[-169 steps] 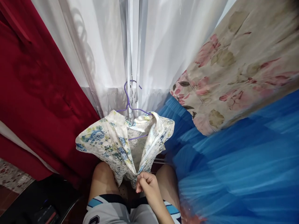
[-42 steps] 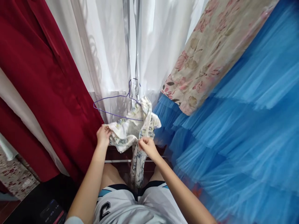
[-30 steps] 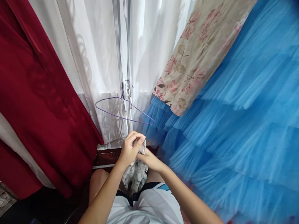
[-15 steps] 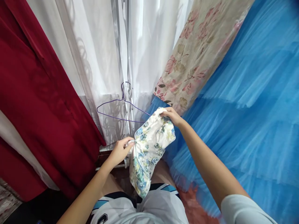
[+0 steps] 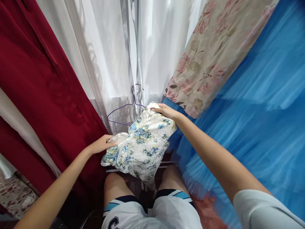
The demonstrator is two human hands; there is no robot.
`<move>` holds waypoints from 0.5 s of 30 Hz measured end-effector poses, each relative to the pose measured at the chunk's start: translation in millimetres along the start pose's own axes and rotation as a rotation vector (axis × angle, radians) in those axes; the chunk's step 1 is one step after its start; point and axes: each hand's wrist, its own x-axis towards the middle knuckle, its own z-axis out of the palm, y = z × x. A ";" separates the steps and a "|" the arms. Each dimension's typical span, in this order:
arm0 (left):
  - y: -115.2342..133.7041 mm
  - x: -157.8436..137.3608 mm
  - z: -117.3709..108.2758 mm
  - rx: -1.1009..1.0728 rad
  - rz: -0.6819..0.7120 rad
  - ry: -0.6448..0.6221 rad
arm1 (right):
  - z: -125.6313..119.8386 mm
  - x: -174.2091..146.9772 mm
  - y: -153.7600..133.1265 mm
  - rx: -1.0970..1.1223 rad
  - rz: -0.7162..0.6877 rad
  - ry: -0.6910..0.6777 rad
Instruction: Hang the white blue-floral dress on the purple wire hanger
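One floral garment (image 5: 143,146), white with blue flowers, spread out just below the purple wire hanger (image 5: 124,109) and partly covering its right end. Left hand (image 5: 102,144) closed on the garment's lower left edge; right hand (image 5: 165,110) pinching the upper right edge, beside the hanger's right end. One hanger, hooked on a clear vertical strip (image 5: 137,57) above. No containers in view. Around the hanger: one white sheer curtain (image 5: 107,47) behind, one red curtain (image 5: 35,86) to the left, one pink-flowered beige cloth (image 5: 214,54) upper right, one blue tulle skirt (image 5: 257,121) to the right. Below: two bare knees, one pair of white shorts (image 5: 154,213).
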 end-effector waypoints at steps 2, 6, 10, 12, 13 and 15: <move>-22.7 -4.6 -25.4 0.245 -0.025 0.036 | -5.4 -1.0 -5.7 -0.063 0.024 -0.009; -38.7 9.9 -80.0 0.551 0.020 0.445 | -9.0 1.6 -13.2 -0.137 0.042 -0.045; -9.0 48.6 -111.7 0.514 0.094 0.566 | -7.6 1.9 -11.6 -0.107 0.079 -0.038; 15.6 68.8 -110.3 0.466 0.135 0.553 | -7.2 3.0 -6.4 -0.124 0.093 -0.020; 28.2 77.2 -106.0 0.440 0.158 0.531 | -7.6 4.2 -3.1 -0.149 0.091 0.002; 51.1 88.7 -93.2 0.414 0.208 0.500 | -10.4 6.7 4.2 -0.205 0.051 0.068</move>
